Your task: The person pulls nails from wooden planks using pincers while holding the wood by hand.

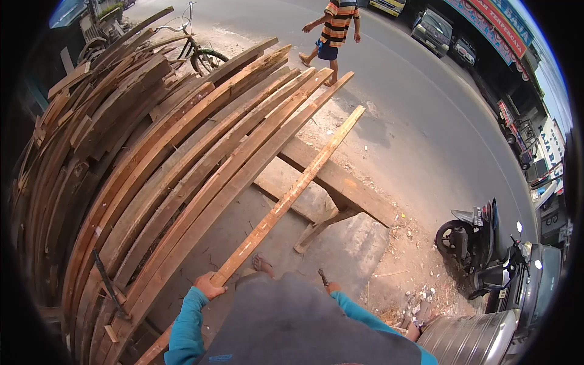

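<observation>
Two bare hands are at work here by the roadside. The left hand (210, 286) has its fingers curled around one long, pale plank (286, 199), which slants up and away over one thick wooden beam (347, 185); I can't tell if they touch. The right hand (332, 288) has its fingers closed on one small dark tool (323, 277). To the left leans a big stack of boards (176, 158), too many to count, with one hammer-like tool (109, 283) lying on it.

I see one container, a ribbed metal drum (465, 337) at lower right, its contents hidden from me. One bicycle (194, 52) stands beyond the stack, and at least one motorcycle (471, 234) is parked at right. One person (338, 27) in a striped shirt is on the road (420, 97). The banner (496, 24) reads "TERPERCAYA", its other words cut off; a white sign (550, 146) shows "TOKO" and "RAJA BA".
</observation>
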`<state>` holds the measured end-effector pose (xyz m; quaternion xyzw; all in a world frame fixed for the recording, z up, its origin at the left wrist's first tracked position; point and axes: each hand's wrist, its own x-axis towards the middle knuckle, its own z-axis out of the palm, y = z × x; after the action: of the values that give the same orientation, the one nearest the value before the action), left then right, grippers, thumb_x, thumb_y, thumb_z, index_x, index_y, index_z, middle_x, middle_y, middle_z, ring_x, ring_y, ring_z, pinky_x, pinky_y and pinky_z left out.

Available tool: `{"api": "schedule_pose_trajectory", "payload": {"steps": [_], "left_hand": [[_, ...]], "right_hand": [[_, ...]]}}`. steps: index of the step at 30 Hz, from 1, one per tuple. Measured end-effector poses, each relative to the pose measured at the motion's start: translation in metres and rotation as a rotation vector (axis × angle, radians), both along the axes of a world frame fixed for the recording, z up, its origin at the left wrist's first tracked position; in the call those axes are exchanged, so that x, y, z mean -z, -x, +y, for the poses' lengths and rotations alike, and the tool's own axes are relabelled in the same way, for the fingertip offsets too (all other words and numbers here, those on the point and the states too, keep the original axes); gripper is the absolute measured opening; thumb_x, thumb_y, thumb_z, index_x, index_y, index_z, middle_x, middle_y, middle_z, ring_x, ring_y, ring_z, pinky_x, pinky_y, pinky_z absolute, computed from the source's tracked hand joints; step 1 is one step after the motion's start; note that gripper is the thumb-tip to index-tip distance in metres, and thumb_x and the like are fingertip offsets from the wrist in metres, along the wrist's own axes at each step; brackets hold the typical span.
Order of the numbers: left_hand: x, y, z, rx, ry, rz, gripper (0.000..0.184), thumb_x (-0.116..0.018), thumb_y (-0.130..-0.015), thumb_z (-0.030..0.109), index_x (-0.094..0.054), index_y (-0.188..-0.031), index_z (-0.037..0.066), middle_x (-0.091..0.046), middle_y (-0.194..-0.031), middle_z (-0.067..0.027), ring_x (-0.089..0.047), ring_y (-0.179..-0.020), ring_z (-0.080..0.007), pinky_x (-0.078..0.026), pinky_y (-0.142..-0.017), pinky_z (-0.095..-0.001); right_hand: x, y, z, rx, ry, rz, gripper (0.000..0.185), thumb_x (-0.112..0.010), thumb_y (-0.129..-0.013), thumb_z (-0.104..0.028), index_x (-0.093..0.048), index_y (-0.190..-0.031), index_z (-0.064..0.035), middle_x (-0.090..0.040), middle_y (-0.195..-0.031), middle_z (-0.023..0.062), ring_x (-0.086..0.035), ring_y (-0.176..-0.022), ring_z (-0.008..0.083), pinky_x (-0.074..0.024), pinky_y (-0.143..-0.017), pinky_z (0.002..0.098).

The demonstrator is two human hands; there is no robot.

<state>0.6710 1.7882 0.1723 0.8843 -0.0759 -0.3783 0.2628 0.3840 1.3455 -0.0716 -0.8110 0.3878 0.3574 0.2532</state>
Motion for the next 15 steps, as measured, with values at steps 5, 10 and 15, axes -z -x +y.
{"api": "schedule_pose_trajectory", "payload": {"steps": [5,10,15], "left_hand": [[0.001,-0.002,0.003,-0.013,0.058,0.029,0.076,-0.084,-0.065,0.047,-0.065,-0.125,0.005,-0.071,-0.114,-0.0191,-0.068,-0.105,-0.0341,-0.053,-0.094,-0.0413],[0.005,-0.005,0.005,0.008,0.057,0.070,0.084,-0.086,-0.064,0.052,-0.063,-0.129,0.004,-0.069,-0.121,-0.0190,-0.066,-0.112,-0.0322,-0.052,-0.097,-0.0406],[-0.001,-0.006,0.007,-0.191,0.157,0.083,0.085,-0.085,-0.069,0.050,-0.060,-0.134,0.002,-0.068,-0.122,-0.0190,-0.064,-0.116,-0.0321,-0.049,-0.101,-0.0411]], "right_hand": [[0.005,-0.063,-0.014,0.171,0.066,-0.154,0.045,-0.067,-0.085,-0.041,-0.073,-0.108,-0.0022,-0.072,-0.106,0.0230,-0.068,-0.102,0.0417,-0.0542,-0.089,0.0492],[0.057,-0.101,-0.022,0.007,0.101,-0.162,0.051,-0.066,-0.088,-0.049,-0.073,-0.103,-0.0004,-0.072,-0.102,0.0250,-0.068,-0.100,0.0433,-0.0528,-0.087,0.0508],[0.065,-0.125,-0.031,0.012,-0.040,-0.125,0.052,-0.065,-0.088,-0.049,-0.074,-0.106,-0.0005,-0.072,-0.106,0.0252,-0.068,-0.102,0.0431,-0.0530,-0.088,0.0495]]}}
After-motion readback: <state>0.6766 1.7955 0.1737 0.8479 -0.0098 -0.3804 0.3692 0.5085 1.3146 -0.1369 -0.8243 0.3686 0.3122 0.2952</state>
